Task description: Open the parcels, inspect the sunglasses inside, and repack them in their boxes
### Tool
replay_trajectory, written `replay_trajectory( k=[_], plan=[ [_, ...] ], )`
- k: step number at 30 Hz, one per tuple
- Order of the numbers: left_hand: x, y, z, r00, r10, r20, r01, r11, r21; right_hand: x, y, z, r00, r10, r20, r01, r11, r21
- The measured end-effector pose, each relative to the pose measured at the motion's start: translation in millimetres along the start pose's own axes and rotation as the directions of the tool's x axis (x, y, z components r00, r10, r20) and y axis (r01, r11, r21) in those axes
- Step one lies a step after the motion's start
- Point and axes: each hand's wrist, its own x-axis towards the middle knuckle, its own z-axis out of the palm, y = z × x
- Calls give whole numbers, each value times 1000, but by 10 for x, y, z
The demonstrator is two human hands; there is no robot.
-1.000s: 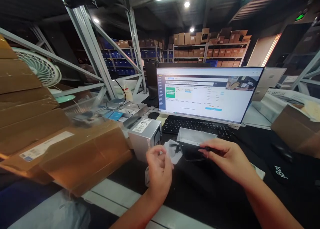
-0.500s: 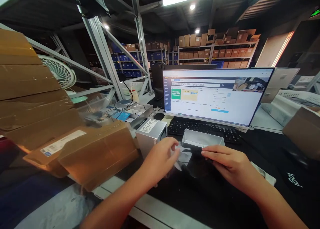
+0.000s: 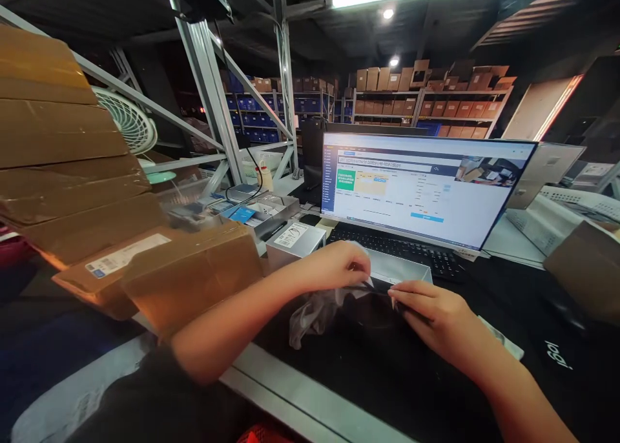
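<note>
My left hand [image 3: 336, 270] is closed in a pinch on the top of a crumpled clear plastic bag [image 3: 312, 312] that hangs down onto the black desk mat [image 3: 397, 372]. My right hand [image 3: 429, 314] is closed on a dark, flat item [image 3: 372, 304] at the mouth of the bag; I cannot make out what the item is. Just behind both hands lies an open grey box tray [image 3: 404, 272]. A small silver box [image 3: 295, 241] with a white label stands to the left of my left hand.
A monitor [image 3: 421, 188] and a black keyboard [image 3: 426, 257] stand behind the tray. Stacked cardboard boxes [image 3: 121, 230] fill the left side, with a white fan [image 3: 126, 121] behind them. Another brown box [image 3: 588, 272] sits at the right. Metal racking and shelves of cartons stand further back.
My left hand has moved right and forward to the tray, taking hold of the plastic bag beside my right hand. The camera has shifted left and lower.
</note>
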Motion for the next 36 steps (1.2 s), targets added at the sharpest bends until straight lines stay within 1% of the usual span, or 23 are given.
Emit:
replay_trajectory(
  k=[1,2,3,4,5,6,7,8,9,10,12,15,18,20,22,25,27,29,31,34,36],
  plan=[
    [-65,17,12,998,-19,-65,19,1000,-3,5,23,-6,1000,24,17,-25,999,33],
    [-156,35,54,984,-51,-173,50,999,-9,13,49,-10,998,57,17,-57,997,59],
    [-270,49,127,949,-94,-302,92,996,-20,25,77,-9,996,94,8,-94,992,82],
    [-399,55,230,869,-150,-471,140,989,-57,38,103,-4,991,134,-2,-133,986,101],
    [-533,46,357,762,-221,-609,189,975,-117,53,125,4,985,172,-8,-170,978,121],
    [-659,21,500,677,-301,-671,243,953,-182,67,139,17,978,209,-10,-206,969,139],
    [-762,-20,649,645,-363,-672,280,931,-234,81,146,33,970,243,-7,-239,959,155],
    [-833,-73,793,649,-430,-628,328,903,-279,93,144,53,961,276,-1,-272,948,166],
    [-867,-132,923,681,-492,-543,383,871,-309,102,132,74,951,309,5,-305,937,173],
    [-863,-191,1033,691,-546,-473,445,838,-317,108,111,96,940,342,10,-338,925,174],
    [-770,-292,1177,688,-588,-425,494,809,-320,115,49,136,919,395,23,-393,905,165],
    [-566,-379,1223,657,-619,-430,515,786,-343,117,-79,167,901,429,61,-433,888,157],
    [-457,-400,1185,634,-615,-469,498,788,-361,117,-213,171,915,387,113,-402,897,182],
    [-445,-395,1170,625,-596,-504,476,803,-358,116,-282,179,926,351,142,-374,904,207],
    [-460,-381,1179,626,-561,-542,446,827,-342,116,-326,200,934,324,151,-353,905,237],
    [-514,-341,1225,648,-477,-594,376,879,-294,120,-346,255,939,309,150,-340,895,290],
    [-571,-312,1264,666,-411,-623,329,911,-249,120,-337,289,934,332,131,-357,882,308],
    [-646,-294,1304,671,-349,-654,294,935,-198,115,-318,305,934,343,99,-357,886,298],
    [-733,-289,1337,659,-298,-691,269,951,-153,100,-307,299,944,324,67,-330,909,253],
    [-850,-294,1355,615,-232,-754,244,965,-99,65,-348,266,962,274,11,-273,953,136],
    [-902,-294,1323,592,-181,-785,231,972,-51,47,-424,243,978,208,-21,-206,977,46]
  ],
)
